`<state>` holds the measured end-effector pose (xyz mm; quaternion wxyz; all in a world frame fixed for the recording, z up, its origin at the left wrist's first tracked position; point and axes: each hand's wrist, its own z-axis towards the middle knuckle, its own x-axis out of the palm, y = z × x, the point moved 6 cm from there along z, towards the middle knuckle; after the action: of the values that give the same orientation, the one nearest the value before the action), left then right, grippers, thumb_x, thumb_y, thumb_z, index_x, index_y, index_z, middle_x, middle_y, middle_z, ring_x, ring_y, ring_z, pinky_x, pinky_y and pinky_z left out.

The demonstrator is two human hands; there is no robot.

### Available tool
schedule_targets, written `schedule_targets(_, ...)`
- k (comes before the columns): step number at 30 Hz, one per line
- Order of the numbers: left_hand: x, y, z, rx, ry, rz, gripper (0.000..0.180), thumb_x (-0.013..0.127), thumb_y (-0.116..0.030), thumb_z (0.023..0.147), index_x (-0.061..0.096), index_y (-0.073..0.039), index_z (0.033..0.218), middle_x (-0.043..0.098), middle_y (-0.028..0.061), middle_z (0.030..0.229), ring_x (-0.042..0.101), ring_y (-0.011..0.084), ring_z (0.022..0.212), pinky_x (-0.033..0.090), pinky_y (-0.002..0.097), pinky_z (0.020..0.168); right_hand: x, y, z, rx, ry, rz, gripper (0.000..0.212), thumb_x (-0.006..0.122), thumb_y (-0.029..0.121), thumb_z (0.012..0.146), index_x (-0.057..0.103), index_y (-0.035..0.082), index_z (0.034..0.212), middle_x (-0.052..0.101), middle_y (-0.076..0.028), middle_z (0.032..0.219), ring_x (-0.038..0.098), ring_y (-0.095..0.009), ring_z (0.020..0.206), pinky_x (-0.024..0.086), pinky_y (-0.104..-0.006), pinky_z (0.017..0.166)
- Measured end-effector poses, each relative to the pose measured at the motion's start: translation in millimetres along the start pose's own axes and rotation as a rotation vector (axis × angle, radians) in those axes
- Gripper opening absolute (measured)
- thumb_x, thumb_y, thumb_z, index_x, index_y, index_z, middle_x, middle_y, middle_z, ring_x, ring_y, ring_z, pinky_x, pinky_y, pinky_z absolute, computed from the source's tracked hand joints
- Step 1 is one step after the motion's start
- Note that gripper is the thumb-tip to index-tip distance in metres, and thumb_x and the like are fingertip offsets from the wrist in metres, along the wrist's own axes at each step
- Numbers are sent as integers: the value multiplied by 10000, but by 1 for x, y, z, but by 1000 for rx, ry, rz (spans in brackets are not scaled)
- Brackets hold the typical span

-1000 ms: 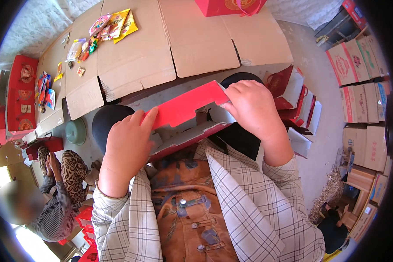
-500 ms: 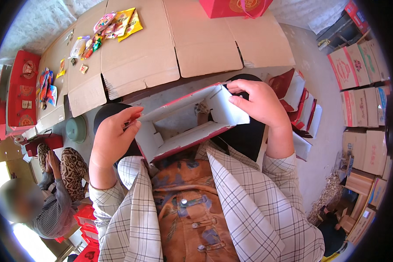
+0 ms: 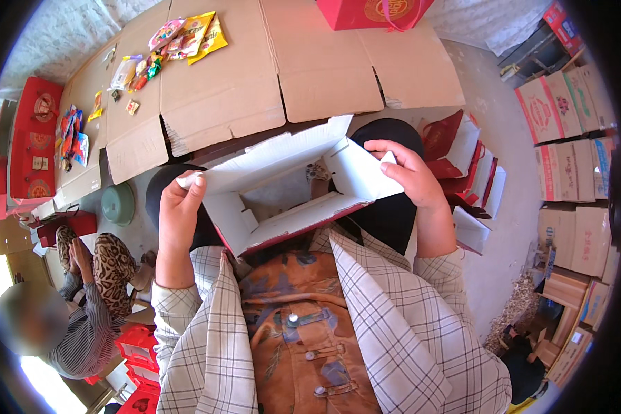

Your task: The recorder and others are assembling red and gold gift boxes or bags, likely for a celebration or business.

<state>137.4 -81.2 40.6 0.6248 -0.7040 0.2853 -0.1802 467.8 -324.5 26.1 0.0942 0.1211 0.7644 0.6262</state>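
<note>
A cardboard box (image 3: pixel 276 162), white inside and red outside, sits tilted across my lap. It has no closed base, so the floor shows through it. My left hand (image 3: pixel 181 210) pinches the far left corner of the box, thumb on the white inner face of the raised far flap. At the right end, my right hand (image 3: pixel 415 176) grips a small white end flap between thumb and fingers. The long far flap stands up and leans away from me; its edge is uneven.
Ahead is a table covered with flattened cardboard (image 3: pixel 221 90), bearing snack packets (image 3: pixel 203 38) and a red gift box (image 3: pixel 372 12). More red-and-white boxes (image 3: pixel 472 162) stand on the floor at right, near stacked cartons (image 3: pixel 573 165). A green basin (image 3: pixel 119 203) and a seated person (image 3: pixel 93 324) are at left.
The box's far flap has swung up and outward, showing its white inside. My left hand has closed on its corner, and my right hand has moved slightly down onto the end flap.
</note>
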Motion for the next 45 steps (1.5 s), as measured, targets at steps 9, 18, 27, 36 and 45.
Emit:
schedule_targets(9, 1, 11, 20, 60, -123, -205, 213, 654, -223, 1037, 662, -29, 1122, 685, -33, 988, 576, 48, 887, 455, 233, 833, 11, -12, -9, -20, -12, 96, 404, 579, 93, 957, 581, -18, 1346, 614, -38, 1165, 567, -112, 1084, 456, -277, 963)
schedule_targets(18, -3, 21, 26, -25, -107, -319, 180, 649, -219, 1036, 666, -59, 1117, 702, 2, 992, 615, 76, 873, 489, 243, 797, 31, -30, -14, -92, -51, 237, 514, 620, 299, 961, 564, -13, 1366, 616, -57, 1185, 558, -128, 1104, 439, -279, 976)
schedule_targets(27, 0, 42, 35, 32, -43, -302, 192, 651, -208, 1032, 679, -42, 1125, 701, 3, 1010, 610, 87, 907, 485, 273, 849, 34, -36, -2, -225, -116, 450, 732, 469, 618, 1026, 546, -27, 1362, 626, -124, 1289, 605, -172, 1081, 480, -355, 1017)
schedule_targets(36, 0, 49, 38, 15, -73, -321, 215, 644, -220, 1038, 679, -36, 1144, 703, -1, 1027, 602, 77, 933, 473, 260, 862, 44, -38, 2, -287, -238, 360, 605, 520, 532, 1040, 567, -17, 1293, 629, -121, 1256, 605, -185, 1089, 470, -354, 1016)
schedule_targets(45, -2, 50, 34, 16, -89, -356, 218, 653, -236, 1035, 675, -50, 1146, 688, -16, 1020, 587, 68, 930, 462, 251, 850, 52, -31, 5, -339, -199, 294, 549, 530, 489, 1051, 605, -17, 1250, 546, -82, 1282, 552, -160, 1058, 460, -325, 965)
